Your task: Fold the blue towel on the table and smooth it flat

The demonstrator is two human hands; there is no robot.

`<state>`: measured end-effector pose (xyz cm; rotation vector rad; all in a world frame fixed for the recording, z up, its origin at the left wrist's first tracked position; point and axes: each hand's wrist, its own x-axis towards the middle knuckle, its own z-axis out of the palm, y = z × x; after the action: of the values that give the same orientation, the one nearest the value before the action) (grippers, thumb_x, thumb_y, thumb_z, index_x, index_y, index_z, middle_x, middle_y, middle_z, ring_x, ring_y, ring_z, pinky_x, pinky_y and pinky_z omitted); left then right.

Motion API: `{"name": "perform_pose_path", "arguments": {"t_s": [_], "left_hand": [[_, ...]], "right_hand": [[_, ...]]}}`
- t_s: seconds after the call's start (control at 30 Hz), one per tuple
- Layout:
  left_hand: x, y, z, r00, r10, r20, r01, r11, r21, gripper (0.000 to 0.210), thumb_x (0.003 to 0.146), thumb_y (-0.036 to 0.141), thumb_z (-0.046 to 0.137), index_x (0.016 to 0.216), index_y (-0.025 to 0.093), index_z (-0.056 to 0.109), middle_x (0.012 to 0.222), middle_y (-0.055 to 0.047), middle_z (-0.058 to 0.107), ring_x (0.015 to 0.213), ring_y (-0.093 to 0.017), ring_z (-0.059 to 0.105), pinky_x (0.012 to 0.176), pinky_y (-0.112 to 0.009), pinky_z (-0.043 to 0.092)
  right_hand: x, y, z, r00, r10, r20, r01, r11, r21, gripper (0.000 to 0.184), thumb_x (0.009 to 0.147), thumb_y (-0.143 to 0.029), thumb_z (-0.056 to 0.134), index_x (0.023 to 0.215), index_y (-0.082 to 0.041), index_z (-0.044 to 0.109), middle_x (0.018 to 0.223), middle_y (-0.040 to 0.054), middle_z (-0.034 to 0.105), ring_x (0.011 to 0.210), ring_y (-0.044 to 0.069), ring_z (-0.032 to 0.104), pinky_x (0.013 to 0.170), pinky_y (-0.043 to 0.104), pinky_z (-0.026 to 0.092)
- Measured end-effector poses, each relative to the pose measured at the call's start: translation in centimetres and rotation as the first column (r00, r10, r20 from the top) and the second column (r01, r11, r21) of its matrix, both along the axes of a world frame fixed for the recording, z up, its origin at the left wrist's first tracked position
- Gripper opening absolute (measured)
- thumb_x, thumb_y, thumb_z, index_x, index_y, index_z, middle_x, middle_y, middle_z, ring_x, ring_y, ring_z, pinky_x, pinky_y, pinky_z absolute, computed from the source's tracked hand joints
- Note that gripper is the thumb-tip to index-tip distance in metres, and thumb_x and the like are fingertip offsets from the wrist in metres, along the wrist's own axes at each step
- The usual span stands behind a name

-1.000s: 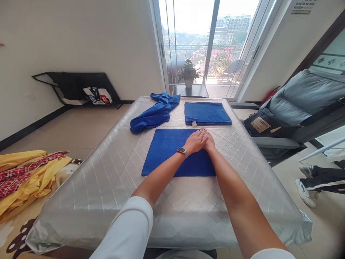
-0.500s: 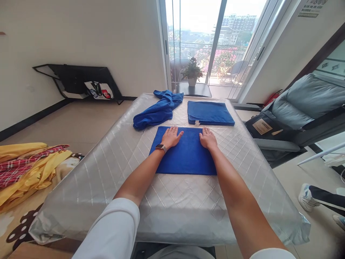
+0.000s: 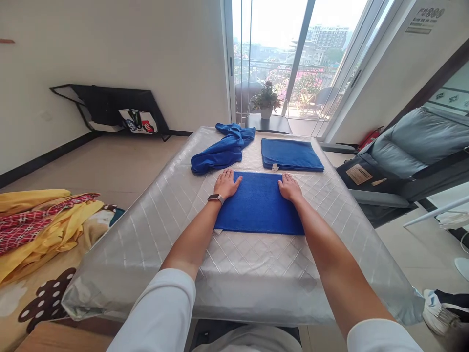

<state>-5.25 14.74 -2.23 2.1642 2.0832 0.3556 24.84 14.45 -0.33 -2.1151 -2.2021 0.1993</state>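
Cloth [image 3: 260, 208] lies flat on the tabletop [image 3: 256, 256], nearer than the folded stack [image 3: 292, 153] — left hand [image 3: 225, 185] and right hand [image 3: 290, 187] spread open at its far corners, gripping nothing, presumably to hold it smooth.

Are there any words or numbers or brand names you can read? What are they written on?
None reads clearly.
Wall lettering, top right: too blurred.
Tan label by the grey armchair: too small.
White printed bag, left: no word readable.
White tag on the folded blue stack: too small.
White tag by the blue cloth: too small.
Watch: dark screen, no readable numbers.
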Motion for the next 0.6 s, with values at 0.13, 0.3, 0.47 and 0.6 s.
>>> {"name": "perform_pose_path", "arguments": {"t_s": [0.13, 0.3, 0.47, 0.6], "left_hand": [[0.1, -0.1, 0.3, 1.0, 0.006, 0.002, -0.006, 1.0, -0.001, 0.083, 0.104, 0.063, 0.019, 0.164, 0.006, 0.029, 0.172, -0.014, 0.026, 0.161, -0.026, 0.02, 0.131, -0.041, 0.014], [0.1, 0.1, 0.0, 1.0, 0.005, 0.023, -0.006, 1.0, 0.023, 0.082, 0.104, 0.064, 0.019, 0.164, 0.01, 0.032, 0.172, -0.014, 0.028, 0.16, -0.026, 0.021, 0.131, -0.042, 0.015], [-0.1, 0.2, -0.1, 1.0, 0.005, 0.025, -0.005, 1.0, 0.008, 0.084, 0.104, 0.064, 0.018, 0.164, 0.007, 0.03, 0.172, -0.014, 0.027, 0.161, -0.025, 0.02, 0.132, -0.041, 0.012], [-0.2, 0.0, 0.1, 1.0, 0.003, 0.02, -0.002, 1.0, -0.02, 0.084, 0.104, 0.065, 0.017, 0.164, 0.007, 0.029, 0.173, -0.014, 0.024, 0.161, -0.025, 0.018, 0.131, -0.042, 0.012]], "right_hand": [[-0.1, -1.1, 0.5, 0.998, 0.019, 0.056, -0.025, 0.993, 0.114, 0.064, 0.108, -0.035, 0.022, 0.165, -0.008, 0.029, 0.174, 0.0125, 0.024, 0.161, 0.022, 0.019, 0.13, 0.041, 0.013], [0.5, -3.4, 0.6, 0.998, 0.04, 0.055, -0.041, 0.999, 0.027, 0.069, 0.109, -0.043, 0.019, 0.166, -0.006, 0.024, 0.174, 0.0118, 0.021, 0.161, 0.023, 0.017, 0.13, 0.042, 0.015], [0.7, -4.8, -0.2, 0.999, 0.039, 0.013, -0.038, 0.999, -0.017, 0.072, 0.109, -0.047, 0.019, 0.167, -0.005, 0.022, 0.175, 0.0104, 0.017, 0.162, 0.023, 0.014, 0.13, 0.041, 0.013], [0.7, -4.9, -0.3, 0.999, 0.039, -0.005, -0.039, 0.999, -0.004, 0.072, 0.109, -0.048, 0.019, 0.167, -0.005, 0.022, 0.175, 0.0103, 0.017, 0.162, 0.023, 0.013, 0.131, 0.04, 0.011]]}}
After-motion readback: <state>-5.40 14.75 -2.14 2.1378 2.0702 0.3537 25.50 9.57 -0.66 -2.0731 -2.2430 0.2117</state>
